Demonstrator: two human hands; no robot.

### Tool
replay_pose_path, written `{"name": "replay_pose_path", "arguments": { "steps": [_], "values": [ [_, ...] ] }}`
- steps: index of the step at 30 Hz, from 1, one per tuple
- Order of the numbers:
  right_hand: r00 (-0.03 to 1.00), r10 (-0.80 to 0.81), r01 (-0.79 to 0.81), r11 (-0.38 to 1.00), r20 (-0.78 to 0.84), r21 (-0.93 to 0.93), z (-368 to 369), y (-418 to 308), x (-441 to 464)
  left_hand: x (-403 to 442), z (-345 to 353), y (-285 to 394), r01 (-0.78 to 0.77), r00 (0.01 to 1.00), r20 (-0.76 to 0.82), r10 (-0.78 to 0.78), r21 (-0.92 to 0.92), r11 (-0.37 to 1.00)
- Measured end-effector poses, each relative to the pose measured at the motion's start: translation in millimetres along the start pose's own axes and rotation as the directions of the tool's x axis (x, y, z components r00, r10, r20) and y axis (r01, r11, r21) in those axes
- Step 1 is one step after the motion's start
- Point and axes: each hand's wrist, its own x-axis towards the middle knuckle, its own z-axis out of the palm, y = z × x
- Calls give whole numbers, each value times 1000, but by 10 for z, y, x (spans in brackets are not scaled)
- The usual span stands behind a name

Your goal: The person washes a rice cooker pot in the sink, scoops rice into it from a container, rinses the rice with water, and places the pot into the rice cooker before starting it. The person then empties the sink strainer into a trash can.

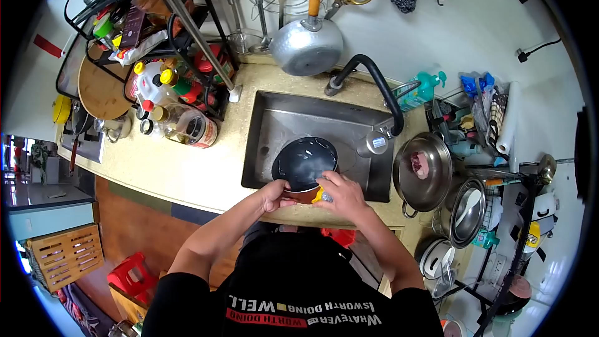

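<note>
A dark round pot (pixel 306 161) with a reddish-brown outside is tilted over the front edge of the steel sink (pixel 274 109), its dark inside facing up. My left hand (pixel 274 196) grips its rim at the lower left, fingers closed. At the pot's lower right, my right hand (pixel 342 192) is closed around a yellow and grey scrubber (pixel 322 196), which touches the pot's outer side. The black faucet (pixel 374 78) arches over the sink's right part, its silver head (pixel 374 143) above the basin.
Right of the sink stand a steel pan (pixel 409 190) with a piece of meat and stacked steel bowls (pixel 479 215). Bottles and jars (pixel 187 125) crowd the left counter beside a black rack (pixel 203 15). A silver pan (pixel 306 50) hangs behind the sink.
</note>
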Motion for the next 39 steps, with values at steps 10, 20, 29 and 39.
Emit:
{"name": "replay_pose_path", "arguments": {
  "steps": [10,20,29,39],
  "values": [
    [992,52,-22,971,119,-236,-515,45,347,126,415,85,295,871,369,-323,132,946],
    [822,276,-91,927,499,-364,-683,-175,787,167,498,-217,313,650,588,-481,370,875],
    [944,246,-164,927,220,-337,-758,-176,470,232,620,-65,280,837,407,-366,255,925],
    [936,350,-351,916,-39,-194,-303,364,-367,730,1041,194,116,974,204,-102,-54,992]
  ]
}}
